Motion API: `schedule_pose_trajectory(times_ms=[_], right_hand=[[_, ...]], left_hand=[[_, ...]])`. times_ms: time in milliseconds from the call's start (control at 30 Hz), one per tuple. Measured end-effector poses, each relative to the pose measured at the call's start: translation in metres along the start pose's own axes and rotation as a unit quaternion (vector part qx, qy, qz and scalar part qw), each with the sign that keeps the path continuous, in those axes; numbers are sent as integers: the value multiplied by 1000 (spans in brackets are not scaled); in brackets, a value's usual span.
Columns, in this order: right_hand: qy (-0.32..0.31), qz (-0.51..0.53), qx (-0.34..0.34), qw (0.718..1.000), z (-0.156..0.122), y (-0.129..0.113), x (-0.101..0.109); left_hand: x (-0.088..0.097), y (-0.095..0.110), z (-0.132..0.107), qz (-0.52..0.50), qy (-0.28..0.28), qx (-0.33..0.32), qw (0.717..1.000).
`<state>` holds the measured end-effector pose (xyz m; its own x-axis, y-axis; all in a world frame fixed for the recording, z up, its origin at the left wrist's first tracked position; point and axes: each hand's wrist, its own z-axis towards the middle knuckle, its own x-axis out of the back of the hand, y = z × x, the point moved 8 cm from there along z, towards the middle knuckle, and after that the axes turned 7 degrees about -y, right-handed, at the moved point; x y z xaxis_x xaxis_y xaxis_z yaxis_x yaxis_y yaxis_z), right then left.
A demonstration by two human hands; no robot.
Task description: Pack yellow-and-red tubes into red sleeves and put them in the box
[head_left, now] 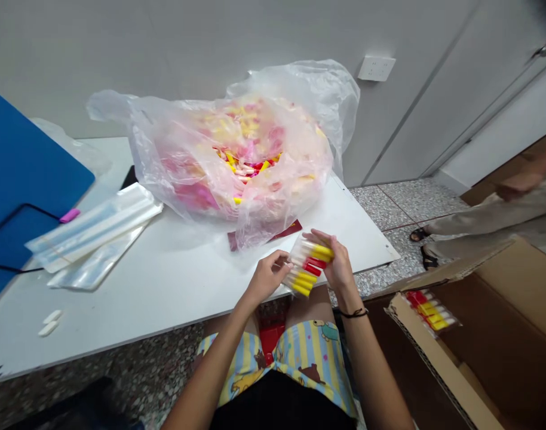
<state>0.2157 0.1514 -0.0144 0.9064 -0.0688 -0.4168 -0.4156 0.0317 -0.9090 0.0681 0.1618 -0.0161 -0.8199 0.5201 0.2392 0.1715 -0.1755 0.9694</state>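
Both my hands hold a small clear packet of red and yellow capped tubes (305, 267) over the near edge of the white table (174, 280). My left hand (267, 276) pinches the packet's left end. My right hand (336, 263) wraps its fingers over the right end. Behind them a big clear plastic bag (237, 161) lies open on the table, full of loose pink, red and yellow pieces.
Flat clear sleeves (96, 233) lie at the table's left, beside a blue board (22, 179) with a black cable. A cardboard box (479, 334) at my right holds another filled packet (431, 309). Another person's legs and sandalled feet (434, 245) are at far right.
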Motion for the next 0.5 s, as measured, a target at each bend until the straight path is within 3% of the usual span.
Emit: schedule_pose_trajectory(times_ms=[100,300,500], right_hand=[[-41,-62,34,997,0,-15,-17],[-54,-63,60,995,2,-10,-33],[-124,-158,35,979,-3,-18,-46]], left_hand=[[-1,10,4,-91,17,-16,996],[-3,6,6,-161,58,-8,985],[21,23,12,-149,115,-12,982]])
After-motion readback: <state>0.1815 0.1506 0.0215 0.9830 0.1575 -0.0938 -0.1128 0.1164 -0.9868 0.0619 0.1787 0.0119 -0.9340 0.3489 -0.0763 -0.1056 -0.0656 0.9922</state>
